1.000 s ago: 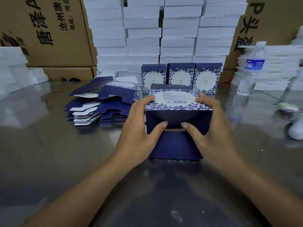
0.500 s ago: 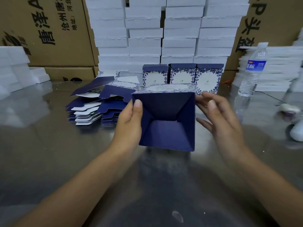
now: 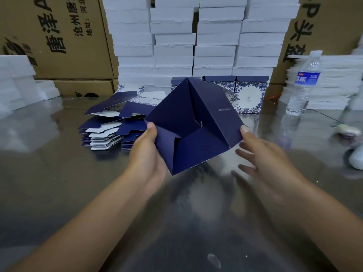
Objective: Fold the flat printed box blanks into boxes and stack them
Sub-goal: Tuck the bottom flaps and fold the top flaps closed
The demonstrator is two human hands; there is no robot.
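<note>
On the shiny metal bench (image 3: 59,183) that fills the lower view, we see smeared reflections and a few white crumbs. At twelve o'clock, along its far edge, rises a wall of stacked white foam boxes (image 3: 196,36). Brown cartons (image 3: 64,36) printed with black characters flank it at ten and one o'clock. Loose white foam blocks (image 3: 17,81) sit at nine o'clock. Stacks of white sheets (image 3: 334,81) sit at two o'clock, with a clear water bottle (image 3: 302,83) upright just in front of them. A row of finished boxes (image 3: 249,95) in blue-and-white print stands at the foot of the foam wall. A pile of flat blanks (image 3: 110,126) lies at ten o'clock from the hands.

The half-folded box (image 3: 196,130) is held at the centre, over the bench, tilted with its navy inside towards us. The left hand (image 3: 147,154) grips its nine-o'clock corner, thumb inside the rim. The right hand (image 3: 265,154) is at three o'clock, its thumb tip touching the box's corner and its fingers (image 3: 249,154) spread apart, holding nothing.

The left fingers are hidden beneath the box, and the right ones are smeared by motion. The held box covers most of the leftmost finished box. The cartons' print is cut off by the frame, and the pale lettering on the box panel is too small to read. Two pale objects (image 3: 347,130) at the three-o'clock edge are blurred and partly cut off; we cannot tell what they are.
</note>
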